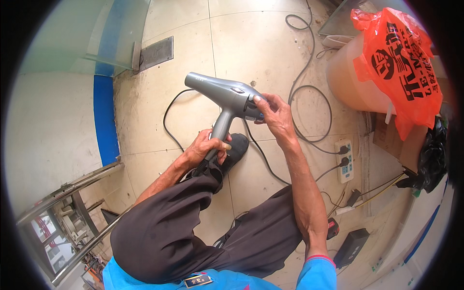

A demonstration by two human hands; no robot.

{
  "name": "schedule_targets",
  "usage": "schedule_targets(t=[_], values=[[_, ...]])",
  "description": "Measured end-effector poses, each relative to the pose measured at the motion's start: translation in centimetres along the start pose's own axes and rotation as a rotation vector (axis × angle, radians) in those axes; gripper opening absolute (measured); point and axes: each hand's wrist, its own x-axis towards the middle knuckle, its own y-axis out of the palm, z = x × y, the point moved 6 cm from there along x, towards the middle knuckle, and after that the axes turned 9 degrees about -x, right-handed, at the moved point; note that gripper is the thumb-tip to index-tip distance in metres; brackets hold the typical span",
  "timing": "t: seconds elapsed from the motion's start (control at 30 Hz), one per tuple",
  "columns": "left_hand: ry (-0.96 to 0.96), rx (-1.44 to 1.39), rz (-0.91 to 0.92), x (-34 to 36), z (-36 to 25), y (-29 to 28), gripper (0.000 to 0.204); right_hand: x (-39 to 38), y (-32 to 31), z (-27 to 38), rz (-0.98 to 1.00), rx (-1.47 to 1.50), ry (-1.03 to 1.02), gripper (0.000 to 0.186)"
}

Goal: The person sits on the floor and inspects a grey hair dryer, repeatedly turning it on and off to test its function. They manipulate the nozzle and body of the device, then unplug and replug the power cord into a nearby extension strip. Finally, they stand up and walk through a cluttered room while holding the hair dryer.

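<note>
A grey hair dryer [220,92] is held up over the floor, its nozzle pointing to the far left. My left hand [205,149] is wrapped round its handle, just above my left knee. My right hand [276,116] grips the rear end of the dryer's body, with the thumb on top near the back; part of that end is hidden by the fingers. A dark cord leaves the bottom of the handle, and black cable [263,154] runs across the tiles below the dryer.
A white power strip [344,162] with two plugs lies at right. Beyond it stands a plastic bucket [343,72] under a red plastic bag [398,67], beside a black bag [430,159]. A looped cable [309,87] crosses the floor. A black box [352,247] sits at lower right. Metal rails [72,186] stand at left.
</note>
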Motion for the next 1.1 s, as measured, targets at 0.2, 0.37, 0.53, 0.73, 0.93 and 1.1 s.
schedule_targets(t=[0.2, 0.37, 0.53, 0.73, 0.93, 1.1], values=[[-0.002, -0.019, 0.002, -0.04, -0.12, 0.17, 0.031, 0.03, -0.07, 0.00, -0.005, 0.021, 0.000, 0.054], [0.002, -0.021, -0.005, -0.15, -0.27, 0.37, 0.033, 0.04, -0.25, -0.21, -0.014, 0.041, 0.023, 0.055], [0.008, -0.047, 0.012, -0.17, -0.32, 0.29, 0.035, 0.22, -0.41, -0.30, -0.008, 0.021, 0.048, 0.059], [0.028, -0.197, 0.045, -0.14, -0.35, 0.17, 0.029, 0.23, -0.38, -0.17, 0.011, 0.076, 0.055, 0.065], [0.057, -0.226, 0.059, -0.09, -0.37, 0.04, 0.030, 0.16, -0.42, 0.00, 0.009, 0.074, 0.052, 0.064], [0.070, -0.241, 0.084, 0.06, -0.13, -0.40, 0.036, 0.03, -0.36, 0.24, 0.009, 0.081, 0.047, 0.063]])
